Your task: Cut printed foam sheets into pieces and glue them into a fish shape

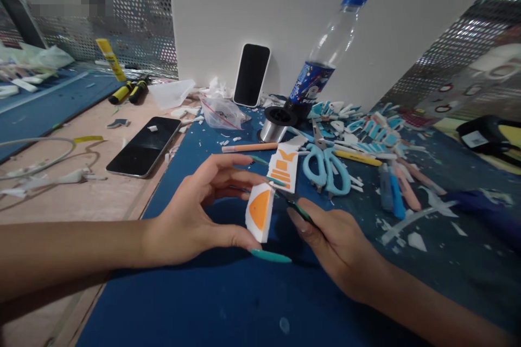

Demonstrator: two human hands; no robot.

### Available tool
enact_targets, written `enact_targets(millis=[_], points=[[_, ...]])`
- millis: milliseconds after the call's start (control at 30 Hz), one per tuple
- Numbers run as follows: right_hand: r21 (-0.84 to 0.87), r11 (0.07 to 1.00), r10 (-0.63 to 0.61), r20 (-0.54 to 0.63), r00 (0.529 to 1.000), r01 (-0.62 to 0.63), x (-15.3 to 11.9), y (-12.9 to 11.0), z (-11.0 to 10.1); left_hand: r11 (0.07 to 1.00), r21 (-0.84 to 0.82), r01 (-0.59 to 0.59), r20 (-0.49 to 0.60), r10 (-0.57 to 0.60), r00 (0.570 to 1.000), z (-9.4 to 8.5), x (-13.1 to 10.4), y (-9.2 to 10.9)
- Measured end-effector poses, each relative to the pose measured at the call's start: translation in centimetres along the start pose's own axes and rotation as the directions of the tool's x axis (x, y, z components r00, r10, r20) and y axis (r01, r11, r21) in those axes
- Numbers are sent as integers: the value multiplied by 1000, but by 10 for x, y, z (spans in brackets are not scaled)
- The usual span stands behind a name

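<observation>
My left hand (pixel 207 211) is closed on a white foam piece (pixel 258 211) with an orange half-round shape on its face. Its edges sit between the thumb below and the fingers above. My right hand (pixel 336 238) pinches a slim dark pointed tool (pixel 288 199), whose tip meets the upper right corner of the foam piece; the grip hides much of it. Just behind lies a white sheet with orange shapes (pixel 284 167). Light blue scissors (pixel 325 169) rest to the right of that sheet.
Behind stand a cola bottle (pixel 315 76), a wire spool (pixel 274 126) and a white-framed phone (pixel 251 76) leaning on the white board. A black phone (pixel 144 146) lies at left. White and blue scraps (pixel 372 133) are heaped at right, near a blue pen-like tool (pixel 396 192).
</observation>
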State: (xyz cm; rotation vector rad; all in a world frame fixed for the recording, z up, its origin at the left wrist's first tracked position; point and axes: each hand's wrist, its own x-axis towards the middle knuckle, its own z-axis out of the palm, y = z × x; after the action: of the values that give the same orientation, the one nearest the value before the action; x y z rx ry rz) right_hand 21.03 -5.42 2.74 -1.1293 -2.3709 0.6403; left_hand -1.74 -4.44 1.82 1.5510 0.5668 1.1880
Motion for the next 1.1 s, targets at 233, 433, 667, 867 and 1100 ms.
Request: enact_targets(millis=[233,433,667,867,1100], points=[[-5,999,39,22,999,-39,0,-1,-2,1000,-13,-7,5,7,1000,0,0,-1],[16,999,43,45,998,-43,0,0,-2,1000,-16,-10,13,10,1000,0,0,-1],[21,999,48,60,997,-49,0,1,-3,1000,-17,-4,14,5,1000,-1,1,-1],[49,997,53,70,996,-57,-1,1,-3,1000,-13,-10,20,11,1000,-1,1,-2],[37,997,63,96,993,-67,1,2,-4,1000,-11,-26,22,27,999,0,1,-2]])
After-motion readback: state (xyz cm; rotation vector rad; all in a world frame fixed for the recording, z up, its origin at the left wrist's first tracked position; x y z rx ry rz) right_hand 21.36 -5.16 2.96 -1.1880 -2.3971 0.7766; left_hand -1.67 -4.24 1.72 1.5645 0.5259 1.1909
